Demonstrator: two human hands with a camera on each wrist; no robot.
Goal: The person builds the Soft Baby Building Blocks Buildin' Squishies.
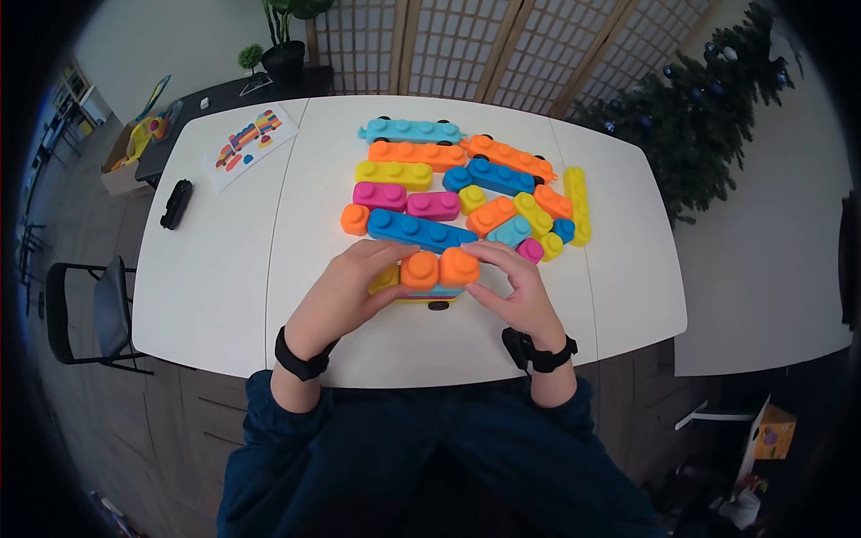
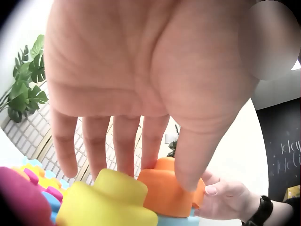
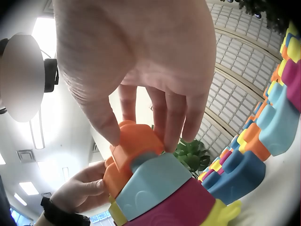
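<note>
Clamping fingers (image 3: 175, 117) on one orange block (image 1: 420, 272) each, left hand (image 1: 350, 282) and right hand (image 1: 520, 296) have a light-blue block (image 3: 154, 184) below the fingers, a long blue block (image 1: 420, 230) beyond

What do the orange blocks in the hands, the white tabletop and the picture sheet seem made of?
Orange blocks: probably moulded plastic, smooth and satin; rounded edges and soft highlights suggest it.
White tabletop: perhaps smooth laminate, judging by its even surface and straight seams.
Picture sheet: likely paper, thin, flat and printed; finish unclear.
</note>
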